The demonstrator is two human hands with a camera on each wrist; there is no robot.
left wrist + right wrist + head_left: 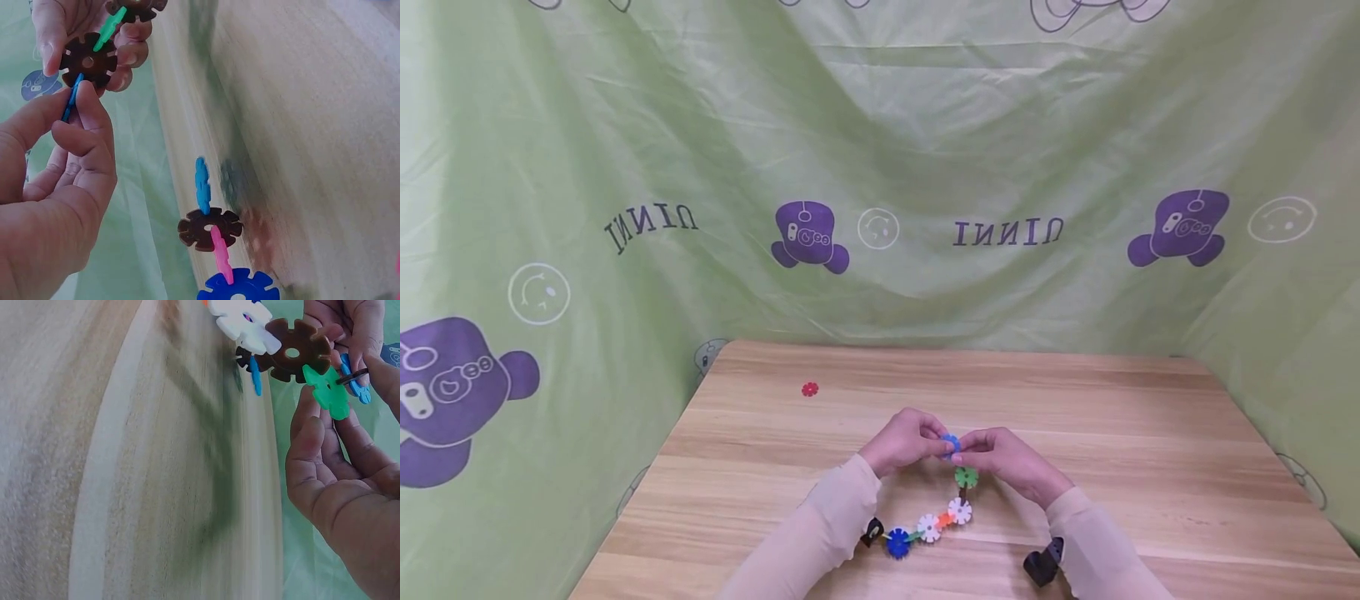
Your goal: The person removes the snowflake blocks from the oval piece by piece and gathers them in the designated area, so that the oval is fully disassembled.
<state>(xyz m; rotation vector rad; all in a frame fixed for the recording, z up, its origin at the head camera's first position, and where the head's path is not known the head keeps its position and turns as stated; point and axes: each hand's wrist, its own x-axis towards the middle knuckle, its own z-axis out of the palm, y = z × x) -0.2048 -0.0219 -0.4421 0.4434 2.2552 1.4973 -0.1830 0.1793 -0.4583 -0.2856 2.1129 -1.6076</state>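
From the head view, both hands meet above the middle of the wooden bench [1135, 433]. The left hand [901, 442] and the right hand [1006, 457] pinch a small blue disc [951, 442] between their fingertips, at the upper end of a chain of notched discs [929, 525]. The chain hangs down from the hands and curls leftwards along the bench: green, white, orange, white, then blue. A lone red disc [809, 389] lies well apart, toward the far left of the bench. A green printed cloth [880, 167] hangs behind.

From the left wrist, the left hand [56, 187] holds the thin blue disc [70, 100] edge-on, its grip pressed together on it with thumb and forefinger. That disc slots into a brown disc [89, 60] held by the other hand's fingers [128, 53].

From the right wrist, the right hand [340, 481] has its grip pinching a green disc [328, 392], which joins a brown disc [294, 351] and a white disc [245, 320].
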